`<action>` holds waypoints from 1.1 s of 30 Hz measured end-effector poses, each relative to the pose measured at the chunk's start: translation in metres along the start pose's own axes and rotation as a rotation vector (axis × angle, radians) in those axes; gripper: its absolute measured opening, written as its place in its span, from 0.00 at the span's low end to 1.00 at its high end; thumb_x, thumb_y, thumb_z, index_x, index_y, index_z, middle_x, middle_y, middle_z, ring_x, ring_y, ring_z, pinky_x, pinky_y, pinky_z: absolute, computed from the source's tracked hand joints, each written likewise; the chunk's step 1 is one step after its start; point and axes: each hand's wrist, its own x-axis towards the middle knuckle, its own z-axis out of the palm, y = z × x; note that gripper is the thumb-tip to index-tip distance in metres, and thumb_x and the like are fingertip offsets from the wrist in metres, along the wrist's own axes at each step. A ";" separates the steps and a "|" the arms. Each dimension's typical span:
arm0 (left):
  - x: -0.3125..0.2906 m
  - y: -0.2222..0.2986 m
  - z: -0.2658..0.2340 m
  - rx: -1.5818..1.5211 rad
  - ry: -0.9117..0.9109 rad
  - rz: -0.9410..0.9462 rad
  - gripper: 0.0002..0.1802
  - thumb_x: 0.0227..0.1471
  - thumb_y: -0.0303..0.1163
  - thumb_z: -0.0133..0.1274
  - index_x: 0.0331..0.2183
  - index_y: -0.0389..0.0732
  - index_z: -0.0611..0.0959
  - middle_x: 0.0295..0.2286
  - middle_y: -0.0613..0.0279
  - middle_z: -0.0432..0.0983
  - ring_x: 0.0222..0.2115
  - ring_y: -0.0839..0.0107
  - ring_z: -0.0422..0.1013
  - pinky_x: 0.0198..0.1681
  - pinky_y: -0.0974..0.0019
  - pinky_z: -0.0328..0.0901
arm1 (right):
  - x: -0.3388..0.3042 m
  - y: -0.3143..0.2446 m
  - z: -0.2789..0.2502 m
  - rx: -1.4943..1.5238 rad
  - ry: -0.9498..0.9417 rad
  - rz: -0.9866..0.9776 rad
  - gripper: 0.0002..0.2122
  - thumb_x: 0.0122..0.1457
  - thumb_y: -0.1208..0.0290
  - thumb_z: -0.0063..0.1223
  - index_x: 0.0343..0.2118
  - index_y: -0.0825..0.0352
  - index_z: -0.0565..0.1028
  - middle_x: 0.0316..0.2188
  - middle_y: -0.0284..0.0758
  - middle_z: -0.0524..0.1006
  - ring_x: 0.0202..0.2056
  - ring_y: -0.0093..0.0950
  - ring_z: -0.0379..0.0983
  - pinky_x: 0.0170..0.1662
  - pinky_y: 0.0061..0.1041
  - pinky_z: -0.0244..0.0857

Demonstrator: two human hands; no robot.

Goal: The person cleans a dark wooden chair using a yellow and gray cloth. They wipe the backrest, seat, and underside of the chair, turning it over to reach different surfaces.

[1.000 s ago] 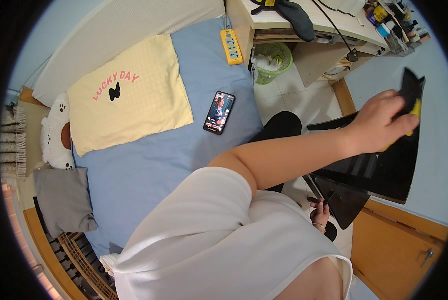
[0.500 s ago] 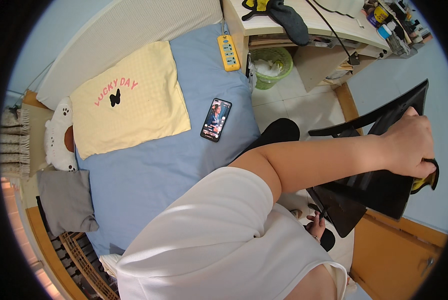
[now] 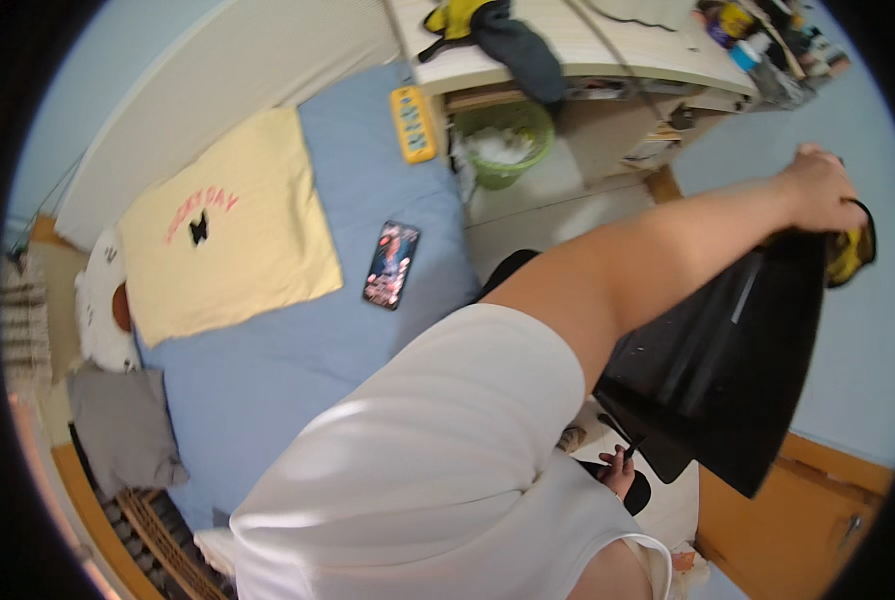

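Observation:
My left arm reaches across to the far right, where my left hand point(image 3: 818, 190) is closed on a bunched yellow and black cloth piece point(image 3: 852, 248). That hand is at the upper end of a large, glossy black panelled object point(image 3: 713, 345), whose exact kind I cannot make out. Lower down, my right hand point(image 3: 618, 474) curls its fingers around a thin black bar point(image 3: 635, 447) beside the object's lower part. Part of my right arm is hidden behind my white shirt point(image 3: 408, 470).
The blue bed point(image 3: 258, 390) on the left bears a lit phone point(image 3: 392, 265), a yellow pillow point(image 3: 233, 235), a grey cushion point(image 3: 126, 430) and a yellow power strip point(image 3: 412, 125). Beyond are a desk point(image 3: 628, 45) and a green waste basket point(image 3: 508, 145). An orange door point(image 3: 798, 530) stands at lower right.
My left hand has moved up in the picture with the cloth. The black object has tilted, its broad panel now swung lower. The whole view has shifted slightly and blurred.

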 end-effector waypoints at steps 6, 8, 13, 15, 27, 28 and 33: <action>0.043 -0.024 -0.021 -0.009 -0.486 -0.041 0.27 0.50 0.54 0.46 0.27 0.38 0.82 0.23 0.48 0.76 0.26 0.52 0.73 0.32 0.56 0.66 | 0.011 0.029 -0.007 -0.062 0.068 -0.058 0.11 0.63 0.66 0.44 0.44 0.66 0.71 0.23 0.36 0.78 0.10 0.17 0.60 0.13 0.16 0.52; 0.057 -0.034 -0.018 0.176 -0.661 -0.079 0.26 0.52 0.53 0.46 0.29 0.37 0.82 0.26 0.45 0.77 0.30 0.50 0.74 0.34 0.56 0.66 | 0.006 0.021 0.008 0.008 0.083 -0.082 0.11 0.63 0.66 0.44 0.44 0.67 0.70 0.22 0.35 0.78 0.10 0.17 0.60 0.14 0.16 0.53; 0.081 -0.048 0.001 0.280 -0.716 -0.071 0.27 0.55 0.51 0.43 0.37 0.35 0.80 0.35 0.43 0.76 0.40 0.46 0.70 0.43 0.54 0.64 | -0.017 -0.004 0.017 0.094 0.086 -0.096 0.11 0.63 0.69 0.45 0.45 0.69 0.70 0.23 0.33 0.77 0.15 0.18 0.66 0.18 0.18 0.60; 0.087 -0.044 0.011 0.344 -0.643 -0.145 0.27 0.55 0.51 0.42 0.37 0.34 0.80 0.36 0.43 0.76 0.41 0.46 0.70 0.44 0.53 0.63 | -0.018 0.008 0.017 0.053 0.133 -0.177 0.11 0.62 0.71 0.46 0.45 0.68 0.70 0.22 0.33 0.77 0.15 0.18 0.66 0.18 0.19 0.61; 0.053 0.009 -0.044 0.225 -0.797 -0.095 0.21 0.55 0.45 0.47 0.39 0.37 0.80 0.46 0.48 0.72 0.53 0.52 0.63 0.53 0.61 0.59 | -0.011 0.017 0.022 0.246 0.172 -0.213 0.11 0.61 0.71 0.46 0.45 0.67 0.71 0.21 0.32 0.76 0.13 0.18 0.64 0.17 0.19 0.59; 0.048 0.009 -0.048 0.266 -0.803 -0.110 0.21 0.56 0.44 0.47 0.40 0.36 0.80 0.47 0.48 0.71 0.53 0.54 0.63 0.53 0.63 0.58 | -0.010 0.017 0.022 0.264 0.167 -0.210 0.11 0.61 0.71 0.46 0.45 0.67 0.71 0.22 0.33 0.76 0.13 0.18 0.64 0.17 0.19 0.59; 0.041 0.048 -0.071 0.322 -0.869 -0.068 0.19 0.56 0.40 0.49 0.39 0.32 0.79 0.41 0.51 0.75 0.45 0.63 0.70 0.50 0.67 0.61 | -0.010 0.006 0.022 0.341 0.129 -0.207 0.10 0.62 0.71 0.45 0.44 0.67 0.71 0.22 0.34 0.77 0.12 0.18 0.63 0.16 0.19 0.59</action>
